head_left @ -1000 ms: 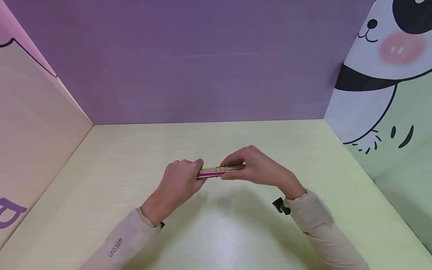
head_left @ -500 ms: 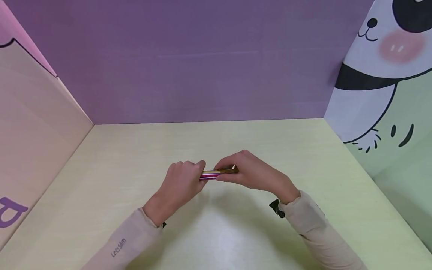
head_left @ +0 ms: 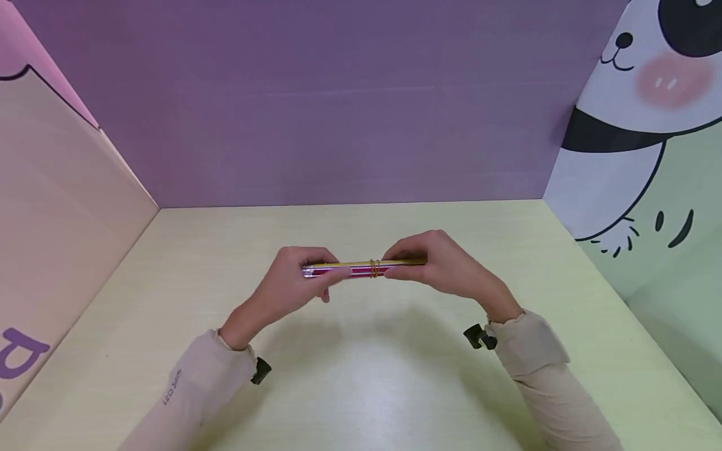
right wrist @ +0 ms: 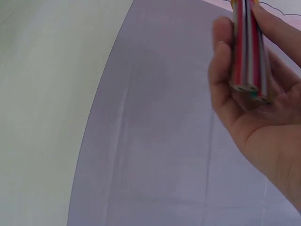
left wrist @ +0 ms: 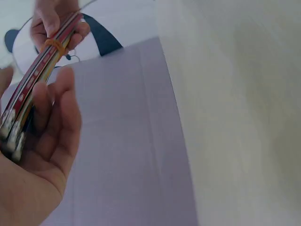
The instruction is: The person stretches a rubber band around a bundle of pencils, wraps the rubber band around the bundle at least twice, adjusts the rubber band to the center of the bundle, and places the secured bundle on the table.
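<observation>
A bundle of striped pencils (head_left: pixel 361 270), red, yellow and silver, is held level above the table between both hands. A yellow-orange rubber band (head_left: pixel 375 269) is looped round it, near the right fingertips. My left hand (head_left: pixel 284 279) holds the left end, thumb along the near side; metal ferrules (left wrist: pixel 15 134) show at that end in the left wrist view. My right hand (head_left: pixel 448 266) pinches the other end between thumb and fingers. In the right wrist view, flat unsharpened pencil ends (right wrist: pixel 247 88) point back toward the palm.
The pale wooden table (head_left: pixel 361 388) lies beneath both hands. A purple panel (head_left: pixel 338 113) stands at the back, a pinkish panel (head_left: pixel 62 207) on the left, and a green panel with a panda drawing (head_left: pixel 665 175) on the right.
The left hand has shifted its hold: its thumb now lies along the near side and the ferruled end is exposed. Both hands and the bundle have risen in view; the rubber band shows again.
</observation>
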`<state>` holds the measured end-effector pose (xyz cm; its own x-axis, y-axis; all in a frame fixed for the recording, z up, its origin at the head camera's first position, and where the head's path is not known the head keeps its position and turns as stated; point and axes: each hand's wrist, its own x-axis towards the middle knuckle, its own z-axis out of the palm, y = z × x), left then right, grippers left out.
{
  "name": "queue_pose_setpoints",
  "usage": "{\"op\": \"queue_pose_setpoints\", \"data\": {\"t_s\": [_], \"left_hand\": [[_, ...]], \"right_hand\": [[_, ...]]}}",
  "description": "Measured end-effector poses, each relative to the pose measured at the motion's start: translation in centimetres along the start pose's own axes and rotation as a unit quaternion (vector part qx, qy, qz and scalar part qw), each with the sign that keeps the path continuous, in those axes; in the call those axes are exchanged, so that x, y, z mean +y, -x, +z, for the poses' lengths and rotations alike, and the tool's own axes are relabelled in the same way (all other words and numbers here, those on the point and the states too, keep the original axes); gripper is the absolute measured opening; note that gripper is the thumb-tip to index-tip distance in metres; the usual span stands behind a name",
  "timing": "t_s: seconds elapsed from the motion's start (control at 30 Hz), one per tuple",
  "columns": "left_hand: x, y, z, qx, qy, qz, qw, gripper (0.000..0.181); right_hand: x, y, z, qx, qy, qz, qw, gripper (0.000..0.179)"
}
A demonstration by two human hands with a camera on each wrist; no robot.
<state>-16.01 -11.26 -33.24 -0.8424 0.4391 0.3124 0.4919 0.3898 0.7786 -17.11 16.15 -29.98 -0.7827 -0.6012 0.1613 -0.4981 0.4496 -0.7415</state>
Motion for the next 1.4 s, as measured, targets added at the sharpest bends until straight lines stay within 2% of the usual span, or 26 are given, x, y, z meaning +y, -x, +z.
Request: {"op": "queue_pose_setpoints", "data": {"t_s": [0.03, 0.1, 0.2, 0.27, 0.5, 0.7, 0.77, 0.83, 0.9, 1.0, 1.1, 1.2, 1.3, 1.33, 1.4], "left_hand": [[0.0, -0.1, -0.1, 0.007, 0.056, -0.014, 0.9983, 0.022], [0.0, -0.2, -0.1, 0.017, 0.141, -0.031, 0.9894, 0.03], [0.3, -0.4, 0.0, 0.023, 0.221, -0.041, 0.9742, 0.032], [0.6, -0.4, 0.0, 0.034, 0.254, -0.044, 0.9655, 0.028], [1.5, -0.1, 0.1, 0.1, 0.323, -0.064, 0.9389, 0.016], [1.9, 0.2, 0.8, 0.194, 0.312, -0.019, 0.9297, 0.026], [2.0, 0.2, 0.8, 0.205, 0.311, -0.008, 0.9278, 0.028], [2.0, 0.2, 0.7, 0.193, 0.314, -0.01, 0.9295, 0.026], [2.0, 0.3, 0.5, 0.174, 0.313, -0.022, 0.9333, 0.02], [2.0, 0.3, 0.3, 0.148, 0.309, -0.038, 0.9388, 0.015], [2.0, 0.3, 0.4, 0.149, 0.301, -0.04, 0.9412, 0.015], [2.1, 0.5, 0.8, 0.16, 0.285, -0.024, 0.9447, 0.016], [2.3, 0.5, 1.3, 0.163, 0.273, -0.008, 0.9481, 0.02], [2.4, 0.5, 1.4, 0.162, 0.27, -0.007, 0.9492, 0.022], [2.5, 0.5, 1.4, 0.16, 0.265, -0.011, 0.9508, 0.027]], "right_hand": [[0.0, 0.0, 0.0, 0.011, -0.015, 0.0, 0.9998, 0.012], [-0.1, 0.0, 0.0, 0.031, -0.039, 0.0, 0.9987, 0.014], [-0.3, 0.0, 0.1, 0.053, -0.073, 0.005, 0.9959, 0.015], [-0.3, 0.0, 0.1, 0.06, -0.09, 0.007, 0.9941, 0.015], [-0.3, -0.3, 0.8, 0.068, -0.135, 0.001, 0.9886, 0.017], [-1.7, -0.3, 2.8, 0.138, -0.111, 0.012, 0.9842, 0.01], [-2.3, -0.2, 3.1, 0.155, -0.091, 0.009, 0.9837, 0.009], [-2.5, -0.2, 2.9, 0.157, -0.09, 0.005, 0.9834, 0.01], [-2.5, -0.2, 2.7, 0.167, -0.115, 0.002, 0.9792, 0.008], [-2.3, -0.5, 2.7, 0.197, -0.2, 0.001, 0.9599, 0.008], [-2.1, -0.8, 3.1, 0.225, -0.279, 0.004, 0.9336, 0.011], [-1.8, -1.1, 3.6, 0.234, -0.308, 0.012, 0.9219, 0.011], [-1.3, -1.2, 3.6, 0.238, -0.306, 0.021, 0.9215, 0.011], [-1.1, -1.2, 3.5, 0.235, -0.297, 0.021, 0.9251, 0.012], [-0.9, -1.2, 3.0, 0.221, -0.256, 0.016, 0.9409, 0.012]]}}
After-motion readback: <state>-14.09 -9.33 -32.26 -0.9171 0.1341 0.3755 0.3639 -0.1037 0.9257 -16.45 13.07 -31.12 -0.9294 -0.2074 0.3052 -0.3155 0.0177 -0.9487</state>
